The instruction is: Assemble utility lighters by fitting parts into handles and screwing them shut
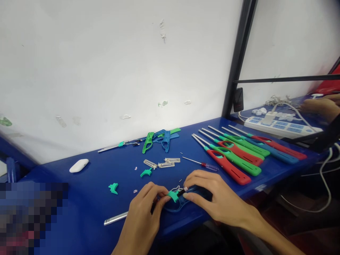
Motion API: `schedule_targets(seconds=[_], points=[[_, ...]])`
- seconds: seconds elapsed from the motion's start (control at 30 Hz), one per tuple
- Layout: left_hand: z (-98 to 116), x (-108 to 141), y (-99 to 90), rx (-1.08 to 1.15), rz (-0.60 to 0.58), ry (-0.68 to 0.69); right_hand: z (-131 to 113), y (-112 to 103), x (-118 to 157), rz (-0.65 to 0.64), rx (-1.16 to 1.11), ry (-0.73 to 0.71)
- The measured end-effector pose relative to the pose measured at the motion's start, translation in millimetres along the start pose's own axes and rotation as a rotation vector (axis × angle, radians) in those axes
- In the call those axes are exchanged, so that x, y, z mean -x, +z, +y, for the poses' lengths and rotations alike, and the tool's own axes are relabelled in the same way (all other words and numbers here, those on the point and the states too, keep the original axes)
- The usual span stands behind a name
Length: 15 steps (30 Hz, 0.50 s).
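At the table's front edge, a blue lighter shell half point(174, 209) lies under both hands. My left hand point(143, 216) is closed, thumb and forefinger pinching a teal-green trigger point(174, 196) at the shell's finger loop. A silver lighter tube point(116, 218) sticks out to the left from behind that hand. My right hand point(216, 196) is closed too, its thumb and forefinger on the end of a small black igniter point(181, 192) beside the trigger. Thin white wire point(175, 188) loops above the igniter. The shell's far end is partly hidden by the right hand.
Several assembled lighters point(233, 166) lie at right. A screwdriver point(209, 166), clear fuel tanks point(166, 165), loose triggers point(113, 188), shell halves point(166, 140) and another tube point(109, 147) lie farther back. A white case point(79, 165) is left, a power strip point(284, 127) right. Another person's hand point(321, 108) shows far right.
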<state>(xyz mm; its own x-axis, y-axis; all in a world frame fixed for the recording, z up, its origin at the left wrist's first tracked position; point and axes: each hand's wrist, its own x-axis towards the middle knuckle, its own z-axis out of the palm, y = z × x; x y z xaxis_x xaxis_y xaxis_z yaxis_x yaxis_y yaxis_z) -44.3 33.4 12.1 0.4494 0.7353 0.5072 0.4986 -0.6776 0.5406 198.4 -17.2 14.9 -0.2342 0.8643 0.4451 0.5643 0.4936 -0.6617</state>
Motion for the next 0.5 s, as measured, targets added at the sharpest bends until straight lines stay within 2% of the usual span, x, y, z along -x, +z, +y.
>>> schedule_targets(seconds=[0.5], points=[[0.8,1.2,0.2,-0.063,-0.005,0.103,1.3,-1.4,-3.3,-0.072,0.003,-0.064]])
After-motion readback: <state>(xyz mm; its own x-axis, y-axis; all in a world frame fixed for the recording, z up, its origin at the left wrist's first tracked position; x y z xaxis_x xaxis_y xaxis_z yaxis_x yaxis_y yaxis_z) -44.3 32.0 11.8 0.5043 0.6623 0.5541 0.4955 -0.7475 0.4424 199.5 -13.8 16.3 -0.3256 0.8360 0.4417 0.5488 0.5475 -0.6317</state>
